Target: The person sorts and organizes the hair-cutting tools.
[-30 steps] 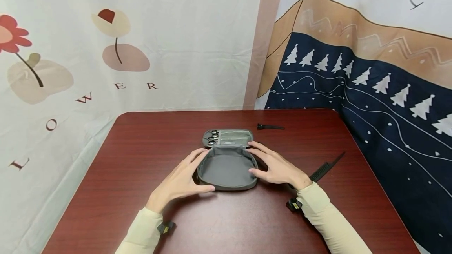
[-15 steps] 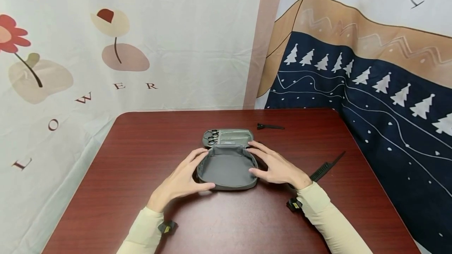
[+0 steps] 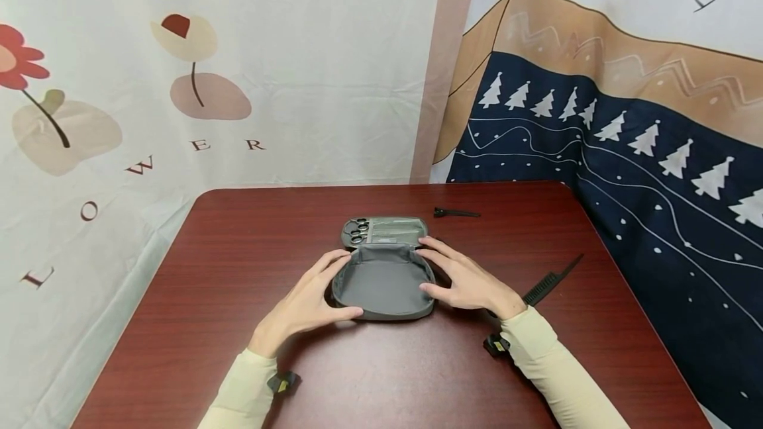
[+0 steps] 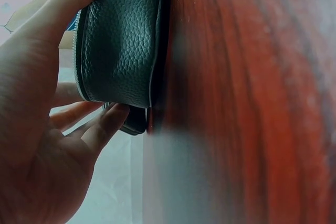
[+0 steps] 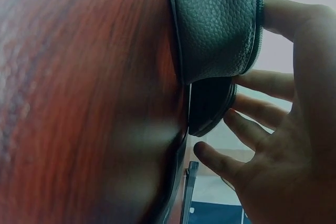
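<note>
A grey zippered case (image 3: 387,286) of pebbled leather-like material lies unzipped on the table, its lid (image 3: 396,232) folded back flat. Several scissors (image 3: 359,230) sit in the lid beside a clear pocket. My left hand (image 3: 310,296) spans the case's left side, thumb at the front rim and fingertips at the rear corner. Along the right side, my right hand (image 3: 461,277) touches the rim with its thumb, while its spread fingers reach the hinge and lid edge. In the right wrist view the little finger stands off the case (image 5: 218,24). The bottom of the case shows bare grey lining.
A black comb (image 3: 545,286) with a pointed tail lies right of the case, partly behind the right wrist. Near the far edge is a black hair clip (image 3: 456,213). The reddish-brown table (image 3: 250,230) backs onto printed curtains (image 3: 334,85).
</note>
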`<state>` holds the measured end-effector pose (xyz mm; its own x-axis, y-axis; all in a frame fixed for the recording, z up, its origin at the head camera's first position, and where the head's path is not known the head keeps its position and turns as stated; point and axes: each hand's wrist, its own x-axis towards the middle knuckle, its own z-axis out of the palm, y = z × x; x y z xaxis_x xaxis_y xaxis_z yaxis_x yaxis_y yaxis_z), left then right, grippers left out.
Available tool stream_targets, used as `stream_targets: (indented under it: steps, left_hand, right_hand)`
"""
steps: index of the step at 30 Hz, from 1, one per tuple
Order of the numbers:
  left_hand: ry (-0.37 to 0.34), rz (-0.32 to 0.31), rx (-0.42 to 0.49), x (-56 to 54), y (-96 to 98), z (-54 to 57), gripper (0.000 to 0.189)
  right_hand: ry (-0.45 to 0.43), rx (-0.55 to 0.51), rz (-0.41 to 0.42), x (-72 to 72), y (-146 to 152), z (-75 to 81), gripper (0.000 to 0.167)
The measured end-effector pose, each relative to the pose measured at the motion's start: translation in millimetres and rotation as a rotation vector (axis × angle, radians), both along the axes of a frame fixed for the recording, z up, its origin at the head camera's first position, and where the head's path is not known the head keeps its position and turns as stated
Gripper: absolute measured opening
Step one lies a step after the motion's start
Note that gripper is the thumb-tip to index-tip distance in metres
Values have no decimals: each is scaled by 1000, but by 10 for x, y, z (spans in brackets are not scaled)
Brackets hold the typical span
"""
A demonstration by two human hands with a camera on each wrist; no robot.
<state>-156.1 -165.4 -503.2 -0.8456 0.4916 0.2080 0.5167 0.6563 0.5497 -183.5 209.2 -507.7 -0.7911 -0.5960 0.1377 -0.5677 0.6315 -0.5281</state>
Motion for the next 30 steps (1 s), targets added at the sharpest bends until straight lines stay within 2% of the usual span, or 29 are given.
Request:
stream_targets:
  steps: [7, 13, 21, 25, 30]
  left_hand:
    - [-20, 8, -1, 3, -17, -5, 106]
    - [-16, 4, 8, 10, -24, 5, 105]
    - [0, -3, 12, 0, -27, -13, 104]
    - [-10, -5, 8, -3, -20, -12, 104]
    - [-14, -5, 9, 4, -19, 2, 105]
  right_hand:
    - [5, -26, 8, -6, -18, -8, 71]
    - [2, -27, -11, 4, -17, 19, 78]
    - [5, -25, -63, -32, 101, 61, 80]
    - [28, -24, -105, -88, 212, 92, 81]
    - [15, -14, -169, -174, 374, 135, 83]
